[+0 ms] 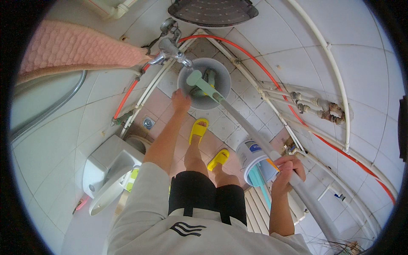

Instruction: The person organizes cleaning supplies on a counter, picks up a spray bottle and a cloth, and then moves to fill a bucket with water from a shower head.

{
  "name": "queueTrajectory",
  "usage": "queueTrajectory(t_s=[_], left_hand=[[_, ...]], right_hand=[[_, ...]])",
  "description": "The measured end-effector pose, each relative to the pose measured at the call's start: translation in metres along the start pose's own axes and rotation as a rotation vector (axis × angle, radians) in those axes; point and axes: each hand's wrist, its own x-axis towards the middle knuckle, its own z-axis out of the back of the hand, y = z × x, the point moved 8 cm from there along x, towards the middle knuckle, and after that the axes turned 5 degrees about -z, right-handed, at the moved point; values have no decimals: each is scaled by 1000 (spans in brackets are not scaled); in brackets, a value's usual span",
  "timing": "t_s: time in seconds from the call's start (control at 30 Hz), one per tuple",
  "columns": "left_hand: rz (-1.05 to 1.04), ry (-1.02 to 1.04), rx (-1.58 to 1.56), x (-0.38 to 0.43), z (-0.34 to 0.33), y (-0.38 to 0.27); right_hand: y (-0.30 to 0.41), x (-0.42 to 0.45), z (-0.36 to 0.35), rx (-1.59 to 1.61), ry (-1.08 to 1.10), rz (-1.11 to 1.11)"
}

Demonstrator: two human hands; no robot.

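My right hand (289,174) grips the grey pole of a mop (248,122) that runs diagonally up to a pale green mop head. The green head (195,78) lies over a round grey-white bucket (227,79) standing on the floor below a chrome faucet (170,49). Inside the bucket, greenish and dark parts show, partly hidden by the head; I cannot tell whether they belong to it. My left hand (181,101) is at the bucket's near left rim, its fingers partly hidden, and whether it grips the rim is unclear.
A tipped white bucket (251,153) with a turquoise tool stands right of my yellow slippers (199,130). A toilet (111,165) with its lid up is at the left. A red hose (255,60) and white pipes line the walls; a pink towel (83,47) hangs upper left. A floor drain (148,122) lies left.
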Motion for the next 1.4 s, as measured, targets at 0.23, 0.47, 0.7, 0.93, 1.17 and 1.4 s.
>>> queueTrajectory(t_s=[0.23,0.47,0.7,0.93,1.17,1.4], left_hand=[[-120,-116,31,-63,-53,97],[195,94,-230,-173,-96,202],[375,342,-257,-250,-72,155],[234,257,-378,-286,-6,108],[265,194,-178,-324,43,140],[101,605,-348,-423,43,52]], right_hand=[[-80,-14,39,198,-279,-293],[-158,-67,88,143,-378,-453],[-196,-123,92,138,-312,-455],[-216,-148,88,35,-292,-457],[-246,-169,82,95,-235,-515],[-200,-125,79,110,-33,-369]])
